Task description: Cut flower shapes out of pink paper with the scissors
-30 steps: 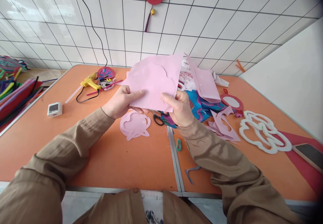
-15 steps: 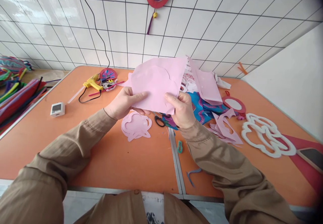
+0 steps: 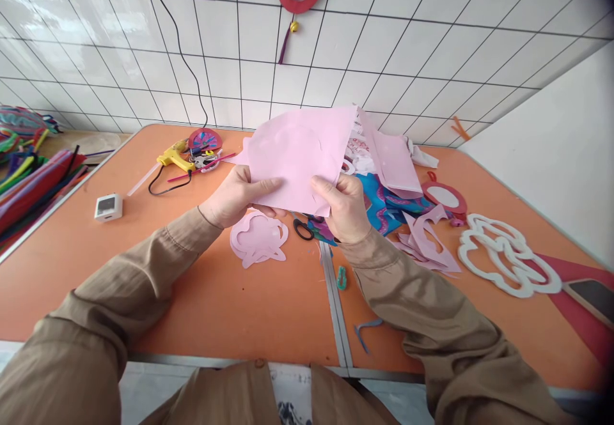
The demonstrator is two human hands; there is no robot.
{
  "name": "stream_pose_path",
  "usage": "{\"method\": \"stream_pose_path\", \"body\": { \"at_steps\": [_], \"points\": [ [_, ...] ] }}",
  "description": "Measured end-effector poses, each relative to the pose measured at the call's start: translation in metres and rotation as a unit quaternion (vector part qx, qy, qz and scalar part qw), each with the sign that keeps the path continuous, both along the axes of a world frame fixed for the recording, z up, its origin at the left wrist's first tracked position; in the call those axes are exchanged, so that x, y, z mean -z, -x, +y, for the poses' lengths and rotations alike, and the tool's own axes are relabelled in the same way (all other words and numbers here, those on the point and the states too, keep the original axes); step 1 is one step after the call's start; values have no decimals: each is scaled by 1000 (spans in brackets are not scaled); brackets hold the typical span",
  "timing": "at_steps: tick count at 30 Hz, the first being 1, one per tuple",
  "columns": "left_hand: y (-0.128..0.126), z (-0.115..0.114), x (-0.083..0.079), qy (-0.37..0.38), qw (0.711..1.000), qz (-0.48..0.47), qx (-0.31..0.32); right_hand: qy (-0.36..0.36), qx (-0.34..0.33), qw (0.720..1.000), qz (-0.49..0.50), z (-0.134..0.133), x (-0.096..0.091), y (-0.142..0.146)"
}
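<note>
Flattening pink sheet [image 3: 297, 150] more than earlier; pinching it with near-closed left hand [image 3: 231, 197] and right hand [image 3: 348, 208], ideally pressing evenly.

White tiled wall [image 3: 215, 25], glossy at left, behind orange table [image 3: 215, 313].
</note>
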State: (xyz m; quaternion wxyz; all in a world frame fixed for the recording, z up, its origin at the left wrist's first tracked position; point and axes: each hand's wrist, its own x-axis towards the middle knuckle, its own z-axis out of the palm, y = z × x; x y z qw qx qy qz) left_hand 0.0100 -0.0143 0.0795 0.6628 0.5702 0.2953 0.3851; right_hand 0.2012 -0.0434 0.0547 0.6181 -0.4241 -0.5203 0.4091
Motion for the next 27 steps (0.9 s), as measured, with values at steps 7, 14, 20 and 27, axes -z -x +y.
{"method": "stream_pose_path", "body": {
  "at_steps": [7, 14, 20, 27],
  "points": [
    [-2, 0, 2, -2, 1000, 6, -20, 18, 3, 1000, -18, -1, -1, 0],
    [-1, 1, 1, -3, 999, 10, -39, 6, 4, 1000, -25, 2, 2, -1],
    [-2, 3, 3, 17, 998, -13, -55, 0, -7, 1000, -22, 4, 4, -1],
    [0, 7, 6, -36, 995, -8, -95, 29, -42, 999, 11, 6, 2, -2]
  ]
}}
